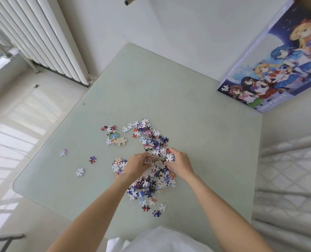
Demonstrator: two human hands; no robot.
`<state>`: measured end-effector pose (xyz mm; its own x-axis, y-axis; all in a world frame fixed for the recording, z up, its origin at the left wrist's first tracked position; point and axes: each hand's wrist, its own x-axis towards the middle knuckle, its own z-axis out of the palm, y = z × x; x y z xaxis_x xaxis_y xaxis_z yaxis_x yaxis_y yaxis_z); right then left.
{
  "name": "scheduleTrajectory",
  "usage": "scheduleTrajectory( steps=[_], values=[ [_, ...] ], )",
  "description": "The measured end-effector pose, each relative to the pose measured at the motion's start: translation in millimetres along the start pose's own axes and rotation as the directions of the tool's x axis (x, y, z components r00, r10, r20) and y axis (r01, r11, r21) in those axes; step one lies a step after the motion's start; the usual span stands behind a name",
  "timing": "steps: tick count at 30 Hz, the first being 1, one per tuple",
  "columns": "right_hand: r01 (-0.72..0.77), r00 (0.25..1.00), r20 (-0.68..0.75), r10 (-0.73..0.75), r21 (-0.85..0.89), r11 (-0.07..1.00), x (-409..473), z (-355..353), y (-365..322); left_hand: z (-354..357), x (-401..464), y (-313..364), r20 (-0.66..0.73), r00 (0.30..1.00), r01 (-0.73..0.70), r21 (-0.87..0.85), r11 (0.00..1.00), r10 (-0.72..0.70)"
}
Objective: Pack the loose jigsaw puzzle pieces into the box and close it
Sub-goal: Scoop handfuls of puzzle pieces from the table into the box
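Head cam, left hand & right hand gripping puzzle pieces, box far right on table.

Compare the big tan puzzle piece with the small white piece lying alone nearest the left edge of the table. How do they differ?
The tan piece is plainly larger than the white piece. The tan piece is plain beige, while the white piece is white with a faint mark. The tan piece touches a small cluster of pieces; the white piece lies apart, touching nothing. Both lie flat on the table, and neither hand is on them.
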<state>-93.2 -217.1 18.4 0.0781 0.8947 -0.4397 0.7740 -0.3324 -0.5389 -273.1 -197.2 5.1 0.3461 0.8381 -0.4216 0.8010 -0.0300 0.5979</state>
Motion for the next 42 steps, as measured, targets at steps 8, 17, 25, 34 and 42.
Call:
scheduleTrajectory(
  steps=[8,17,25,34,42],
  values=[
    [-0.036,0.999,-0.030,0.038,0.050,0.998,-4,-9,5,-19,-3,-4,-0.062,0.997,0.053,0.039,0.998,-0.051],
    [0.065,0.997,-0.042,-0.062,0.073,0.995,-17,-20,-1,-33,-6,5,-0.045,0.999,0.018,0.030,0.999,-0.017],
    [0.099,0.993,-0.091,-0.078,0.244,0.965,-31,-55,0,-45,1,43,-0.085,0.996,-0.017,-0.038,0.999,0.014],
    [0.226,0.949,-0.306,-0.075,0.498,0.837,-67,-182,2,-74,37,160,-0.090,0.944,-0.329,-0.260,0.908,0.317],
    [0.423,0.707,-0.669,-0.230,0.139,0.895,-38,-384,19,-139,138,348,-0.205,0.779,-0.625,-0.171,0.762,0.592]
  ],
)
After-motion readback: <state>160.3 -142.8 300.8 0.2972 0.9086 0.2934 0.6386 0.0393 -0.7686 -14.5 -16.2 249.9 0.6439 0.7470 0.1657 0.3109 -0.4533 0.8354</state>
